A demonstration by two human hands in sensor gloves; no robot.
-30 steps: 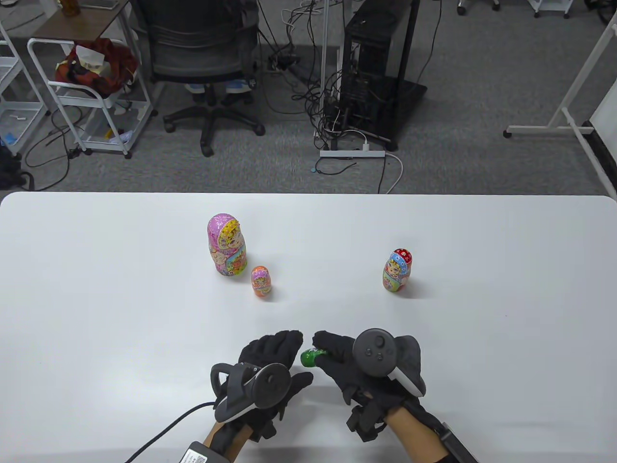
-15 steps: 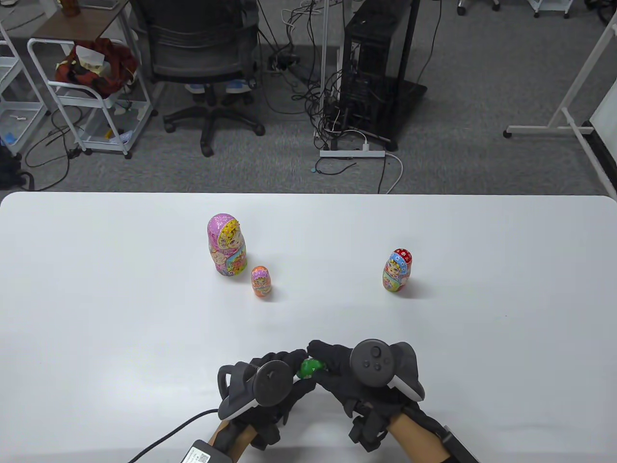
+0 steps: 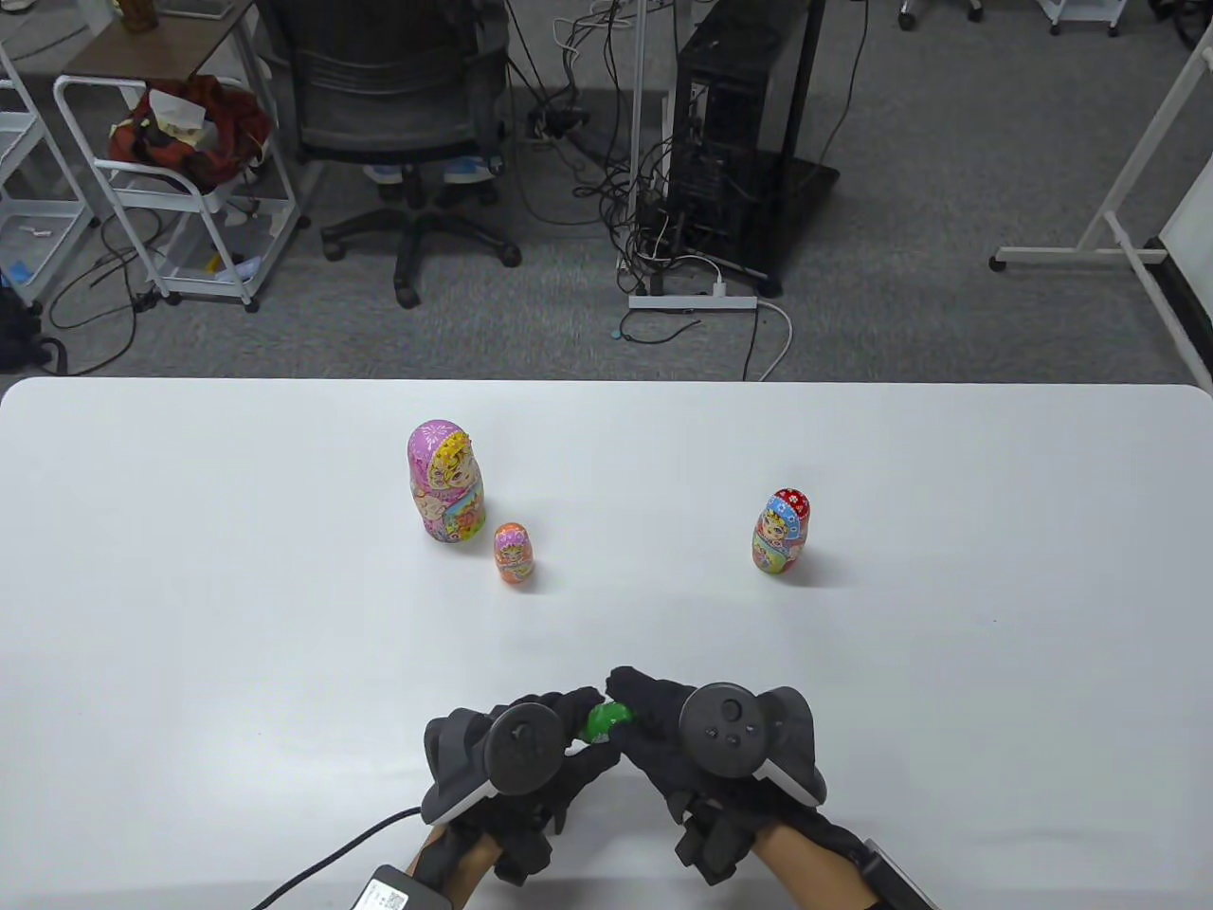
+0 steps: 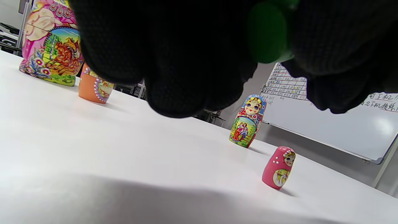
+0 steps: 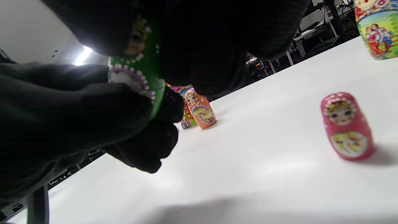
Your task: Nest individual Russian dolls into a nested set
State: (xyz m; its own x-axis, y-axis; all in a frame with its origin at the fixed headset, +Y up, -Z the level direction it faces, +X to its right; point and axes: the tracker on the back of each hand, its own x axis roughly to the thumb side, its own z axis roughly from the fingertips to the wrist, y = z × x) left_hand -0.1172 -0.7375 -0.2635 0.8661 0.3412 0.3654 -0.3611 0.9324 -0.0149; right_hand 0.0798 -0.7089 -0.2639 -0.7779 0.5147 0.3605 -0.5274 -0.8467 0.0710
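Both gloved hands hold a small green doll [image 3: 606, 720] between them, above the table's near edge. My left hand [image 3: 573, 725] grips its left end and my right hand [image 3: 633, 697] grips its right end. The green doll also shows in the left wrist view [image 4: 267, 34] and in the right wrist view [image 5: 140, 71], wrapped by black fingers. A small pink-red doll [image 4: 279, 168] stands on the table near the hands; it is hidden in the table view. A large pink doll [image 3: 445, 482], a small orange doll [image 3: 514, 554] and a medium red-and-blue doll [image 3: 782, 533] stand upright farther back.
The white table [image 3: 190, 664] ends at a far edge with an office chair [image 3: 398, 114] and cables on the floor beyond. A cable [image 3: 332, 848] runs from my left wrist off the near edge. A whiteboard [image 4: 342, 124] stands to the right.
My left hand has moved right and taken hold of the green doll that my right hand held. Both hands have drawn slightly toward the near edge. The standing dolls have not moved.
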